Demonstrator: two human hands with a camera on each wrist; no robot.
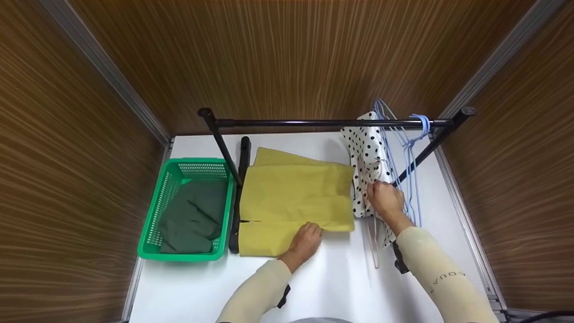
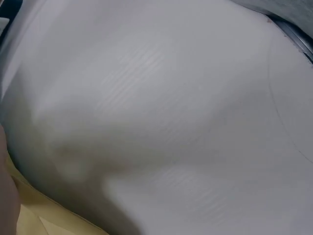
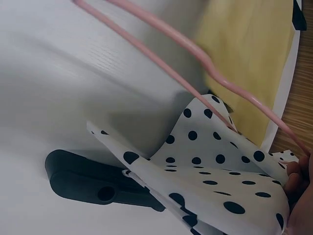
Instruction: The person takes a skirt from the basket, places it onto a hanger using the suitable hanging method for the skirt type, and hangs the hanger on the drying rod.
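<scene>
A mustard-yellow folded garment [image 1: 296, 188] lies on the white table below the rack's bar. My left hand [image 1: 306, 240] pinches its near edge; in the left wrist view only a sliver of that hand shows beside the yellow cloth [image 2: 58, 215]. Over on the right, my right hand [image 1: 386, 197] grips a pink clothes hanger [image 1: 373, 244] together with a white garment with black polka dots [image 1: 368, 148]. The right wrist view shows the hanger's pink bars [image 3: 166, 29] running into the hand, with the dotted cloth [image 3: 205, 161] bunched around it.
A black garment rack [image 1: 287, 123] spans the table [image 1: 332, 278]. Several blue hangers [image 1: 410, 143] hang at its right end, beside the dotted garment. To the left, a green basket [image 1: 186, 257] holds a dark green cloth [image 1: 193, 220]. Wood-patterned walls [image 1: 287, 58] enclose the table.
</scene>
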